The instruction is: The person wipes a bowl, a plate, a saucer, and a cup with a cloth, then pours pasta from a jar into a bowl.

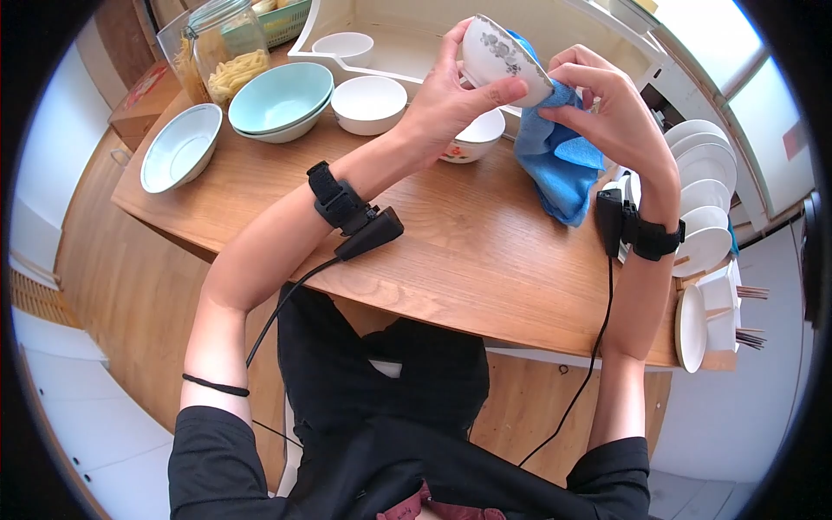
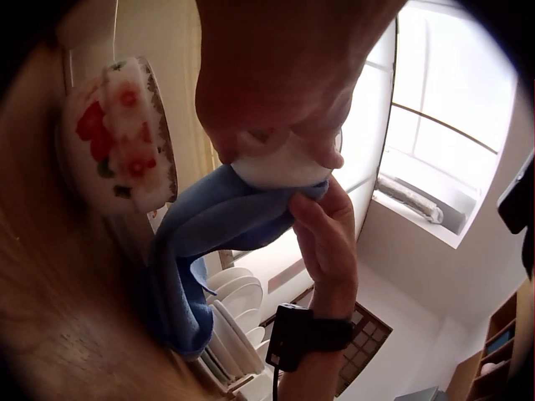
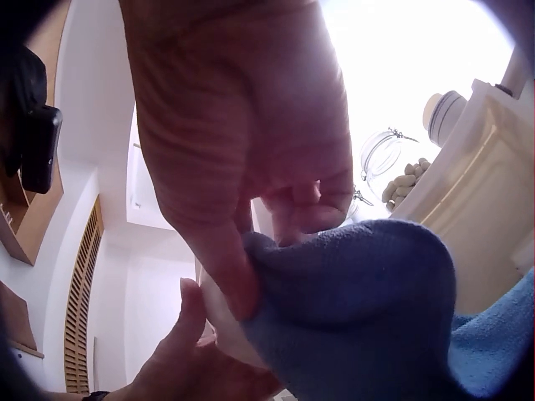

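Observation:
Raised over the table, my left hand (image 1: 451, 100) grips a white bowl (image 1: 503, 65) with a grey flower print, its thumb along the outside. My right hand (image 1: 611, 108) pinches a blue cloth (image 1: 563, 165) against the bowl's rim, and the rest of the cloth hangs down toward the table. Part of the cloth also shows over the bowl's far edge. In the left wrist view the cloth (image 2: 226, 209) drapes below the bowl (image 2: 280, 163). Beneath the hands a white bowl with red flowers (image 1: 472, 139) stands on the table.
On the left stand a white bowl (image 1: 368, 104), stacked pale green bowls (image 1: 282, 100), a tilted bowl (image 1: 182, 147) and a glass jar (image 1: 230, 61). Plates (image 1: 702, 191) stand in a rack on the right, with chopsticks near. A cream bin (image 1: 416, 43) lies behind.

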Available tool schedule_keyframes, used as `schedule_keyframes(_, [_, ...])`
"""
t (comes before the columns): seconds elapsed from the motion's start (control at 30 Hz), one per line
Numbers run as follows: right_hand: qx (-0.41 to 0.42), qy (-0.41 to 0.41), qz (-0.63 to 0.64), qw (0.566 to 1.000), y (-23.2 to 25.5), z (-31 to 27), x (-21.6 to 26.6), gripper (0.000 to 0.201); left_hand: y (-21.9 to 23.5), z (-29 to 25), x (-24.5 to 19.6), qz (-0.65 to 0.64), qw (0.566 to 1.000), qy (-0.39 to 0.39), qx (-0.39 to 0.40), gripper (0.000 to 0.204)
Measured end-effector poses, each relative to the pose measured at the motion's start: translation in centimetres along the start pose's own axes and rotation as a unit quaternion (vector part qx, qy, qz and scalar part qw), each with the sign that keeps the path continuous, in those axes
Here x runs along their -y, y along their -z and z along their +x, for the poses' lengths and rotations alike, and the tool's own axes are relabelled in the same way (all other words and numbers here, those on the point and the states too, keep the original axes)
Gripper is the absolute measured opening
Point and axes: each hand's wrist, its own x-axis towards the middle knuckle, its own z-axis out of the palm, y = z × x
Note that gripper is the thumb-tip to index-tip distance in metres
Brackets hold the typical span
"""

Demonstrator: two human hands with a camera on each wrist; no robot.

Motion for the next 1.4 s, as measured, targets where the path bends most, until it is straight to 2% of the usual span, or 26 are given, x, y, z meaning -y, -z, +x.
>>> schedule_keyframes(0.03, [0.0, -0.001, 0.0, 1.0, 0.1, 0.0, 0.2, 0.025, 0.0, 0.0, 0.1, 0.0, 1.0, 0.0, 0.001, 0.103])
schedule_keyframes(0.1, [0.054, -0.07, 0.015, 0.996, 0.2, 0.0, 0.9, 0.025, 0.1, 0.0, 0.1, 0.057, 0.998, -0.02, 0.003, 0.102])
schedule_keyframes(0.23, [0.063, -0.08, 0.055, 0.993, 0.5, -0.3, -0.2, 0.024, 0.1, -0.1, 0.2, 0.058, 0.998, -0.025, -0.005, 0.086])
schedule_keyframes(0.3, [0.051, -0.09, 0.122, 0.987, 0.5, -0.5, -0.7, 0.021, 0.0, 0.2, -0.3, -0.093, 0.996, 0.009, -0.005, 0.074])
schedule_keyframes(0.43, [0.054, -0.13, 0.159, 0.977, 0.8, -0.7, -0.2, 0.019, 0.4, 0.6, 0.5, -0.095, 0.995, 0.019, 0.022, 0.073])
schedule_keyframes(0.5, [0.043, -0.147, 0.168, 0.974, 0.8, -0.7, 0.0, 0.016, 0.9, 0.5, 0.6, -0.114, 0.986, 0.095, 0.077, 0.077])
schedule_keyframes(0.53, [0.043, -0.147, 0.168, 0.974, 0.8, -0.7, 0.2, 0.016, 0.9, 0.4, 0.3, -0.114, 0.986, 0.095, 0.077, 0.077])
schedule_keyframes(0.6, [0.053, -0.158, 0.211, 0.963, 0.8, -0.6, 0.5, 0.014, 0.6, 0.2, -0.3, -0.213, 0.957, 0.129, 0.146, 0.076])
schedule_keyframes(0.63, [0.053, -0.157, 0.212, 0.963, 0.7, -0.6, 0.4, 0.014, 0.8, 0.2, -0.2, -0.213, 0.958, 0.129, 0.146, 0.076])
schedule_keyframes(0.7, [0.044, -0.136, 0.213, 0.967, 0.6, -0.7, 0.1, 0.013, 0.9, 0.4, 0.0, -0.177, 0.969, 0.109, 0.136, 0.076])
schedule_keyframes(0.83, [0.05, -0.151, 0.194, 0.968, 0.6, -0.6, -0.1, 0.014, 0.8, 0.5, 0.1, -0.126, 0.98, 0.101, 0.113, 0.078])
schedule_keyframes(0.9, [0.047, -0.17, 0.168, 0.97, 0.7, -0.5, 0.3, 0.014, 0.6, 0.3, 0.2, -0.086, 0.992, 0.06, 0.072, 0.076])
schedule_keyframes(0.97, [0.046, -0.159, 0.148, 0.975, 0.7, -0.4, 0.4, 0.014, 0.7, 0.4, 0.3, -0.075, 0.994, 0.046, 0.066, 0.076])
schedule_keyframes(1.23, [0.04, -0.147, 0.106, 0.983, 0.7, -0.3, 1.1, 0.013, 0.6, 0.2, -0.2, 0.005, 0.999, 0.02, 0.038, 0.091])
schedule_keyframes(1.33, [0.033, -0.14, 0.106, 0.984, 0.4, -0.2, 0.9, 0.013, 0.3, 0.1, -0.3, 0.049, 0.998, -0.02, 0.021, 0.094])
schedule_keyframes(1.4, [0.05, -0.145, 0.111, 0.982, 0.2, -0.2, 0.7, 0.013, 0.2, 0.1, -0.4, 0.126, 0.99, -0.064, 0.009, 0.093])
